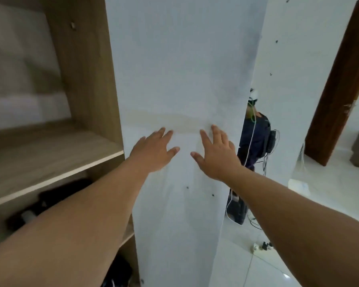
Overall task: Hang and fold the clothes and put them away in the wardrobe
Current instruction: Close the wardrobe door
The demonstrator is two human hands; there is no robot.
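Two hands: left hand point(153, 151) and right hand point(215, 153) lie flat on the white wardrobe door point(180, 69), side by side; fingers point(167, 135) straight, slightly apart
Wardrobe: open at left; wooden shelf point(50, 158) bare; dark clothes point(50, 201) lie in the compartment beneath it
Right: brown door point(340, 85); cables on the floor point(340, 204)

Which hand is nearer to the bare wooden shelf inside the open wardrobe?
The left hand. It lies flat on the white wardrobe door right beside the wooden shelf; the right hand presses the same door farther away, near its outer edge.
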